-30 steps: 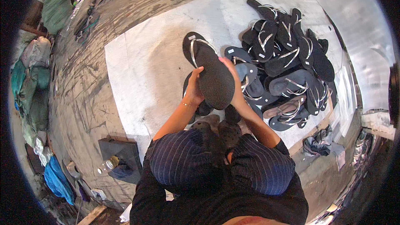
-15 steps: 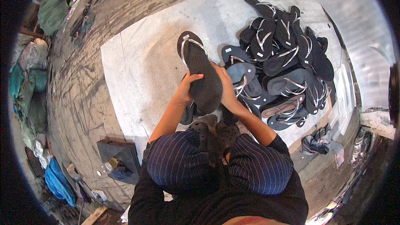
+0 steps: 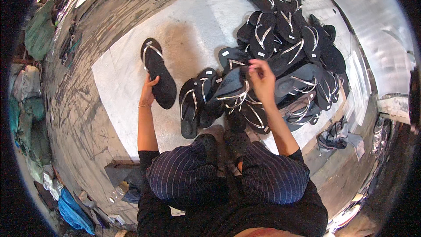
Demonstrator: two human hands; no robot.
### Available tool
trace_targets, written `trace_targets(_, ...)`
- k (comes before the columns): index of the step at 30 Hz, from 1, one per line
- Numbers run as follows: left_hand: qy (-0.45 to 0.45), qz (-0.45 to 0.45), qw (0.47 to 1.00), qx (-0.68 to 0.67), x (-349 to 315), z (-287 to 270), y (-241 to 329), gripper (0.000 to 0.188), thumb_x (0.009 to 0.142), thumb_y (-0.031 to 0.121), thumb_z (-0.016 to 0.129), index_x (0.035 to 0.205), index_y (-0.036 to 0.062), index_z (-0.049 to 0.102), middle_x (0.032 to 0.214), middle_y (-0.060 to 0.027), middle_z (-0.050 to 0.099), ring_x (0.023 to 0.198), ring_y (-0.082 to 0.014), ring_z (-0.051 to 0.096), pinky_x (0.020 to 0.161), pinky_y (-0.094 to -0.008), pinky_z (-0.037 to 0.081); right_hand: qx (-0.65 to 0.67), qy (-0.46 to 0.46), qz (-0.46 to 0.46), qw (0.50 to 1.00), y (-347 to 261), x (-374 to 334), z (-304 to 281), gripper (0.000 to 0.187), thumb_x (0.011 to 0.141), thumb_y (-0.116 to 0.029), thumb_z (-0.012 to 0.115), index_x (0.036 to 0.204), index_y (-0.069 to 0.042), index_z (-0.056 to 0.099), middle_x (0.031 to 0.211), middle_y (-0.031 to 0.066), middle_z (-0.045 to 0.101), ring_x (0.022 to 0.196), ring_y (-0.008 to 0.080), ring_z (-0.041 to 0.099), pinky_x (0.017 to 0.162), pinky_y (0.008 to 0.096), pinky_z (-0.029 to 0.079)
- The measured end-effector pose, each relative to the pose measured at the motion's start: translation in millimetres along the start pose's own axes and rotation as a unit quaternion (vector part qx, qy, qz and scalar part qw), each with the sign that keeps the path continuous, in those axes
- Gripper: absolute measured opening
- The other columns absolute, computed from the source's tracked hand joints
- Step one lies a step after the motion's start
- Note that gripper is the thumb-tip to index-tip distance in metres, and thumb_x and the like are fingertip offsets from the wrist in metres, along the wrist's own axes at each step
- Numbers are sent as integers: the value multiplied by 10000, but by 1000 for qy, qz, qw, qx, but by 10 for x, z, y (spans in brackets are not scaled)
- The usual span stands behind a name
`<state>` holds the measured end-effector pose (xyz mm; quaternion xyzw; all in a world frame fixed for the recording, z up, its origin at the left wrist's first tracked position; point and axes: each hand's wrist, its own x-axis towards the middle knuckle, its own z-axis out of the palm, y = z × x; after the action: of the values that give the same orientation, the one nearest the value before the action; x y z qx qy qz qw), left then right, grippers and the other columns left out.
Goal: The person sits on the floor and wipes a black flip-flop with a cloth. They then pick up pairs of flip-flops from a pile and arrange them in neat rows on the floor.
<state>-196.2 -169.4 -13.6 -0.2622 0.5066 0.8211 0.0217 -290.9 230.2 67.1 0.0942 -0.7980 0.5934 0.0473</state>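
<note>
My left hand (image 3: 150, 90) grips a black flip-flop (image 3: 161, 77) with silver straps by its side edge, thumb on the footbed. It is held up over the white sheet (image 3: 118, 83), toe end pointing away from me. My right hand (image 3: 262, 81) hovers at the near left of a heap of similar flip-flops (image 3: 287, 59). Its fingers are half curled and apart, with nothing visible in them. Just left of it lies a grey-blue flip-flop (image 3: 233, 82). Between my hands, a black flip-flop (image 3: 188, 109) rests near my feet, with another flip-flop (image 3: 205, 85) beside it.
A crumpled dark cloth (image 3: 335, 138) lies right of the sheet. At the lower left are a dark block (image 3: 118, 171) and a clear jar (image 3: 117, 193). Bags and a blue plastic sheet (image 3: 72, 210) line the left side. A translucent sheet (image 3: 372, 26) hangs at the far right.
My right hand has let go of the flip-flop and moved to the heap. My left hand has carried that flip-flop leftward. The view has shifted slightly, and the flip-flops by my feet show more.
</note>
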Motion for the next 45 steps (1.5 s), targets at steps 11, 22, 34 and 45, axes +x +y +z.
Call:
trace_targets(11, 42, -16, 989, 140, 205, -95, -239, 592, 867, 80, 586, 1404, 56, 339, 1340, -92, 471, 1198, -200, 463, 1022, -315, 337, -73, 254, 41, 964, 749, 696, -742, 608, 737, 26, 651, 1298, -59, 434, 1254, 192, 386, 774, 203, 615, 642, 276, 533)
trace_targets(22, 125, 56, 973, 186, 292, -321, -124, 479, 894, 105, 556, 1345, 27, 415, 1227, -75, 554, 1081, -186, 523, 949, -323, 380, -131, 251, 50, 958, 859, 879, -1131, 483, 761, 5, 648, 1221, -45, 510, 1023, 113, 503, 633, 147, 589, 501, 248, 517)
trace_targets(34, 318, 123, 790, 510, 439, -326, -169, 562, 847, 154, 607, 1349, 23, 391, 1293, -226, 469, 1172, -355, 477, 981, -386, 378, 58, 130, 141, 980, 949, 1710, -752, 662, 809, 85, 522, 1378, 81, 184, 1347, 245, 319, 769, 283, 664, 568, 297, 589)
trace_targets(45, 196, 143, 911, 333, -696, 625, -1078, 456, 850, 193, 624, 1235, -7, 483, 1148, -156, 535, 1033, -245, 524, 901, -341, 409, -344, 187, -11, 920, 704, 1332, -888, 172, 727, 3, 607, 870, -87, 640, 847, 124, 623, 811, 275, 622, 708, 356, 469)
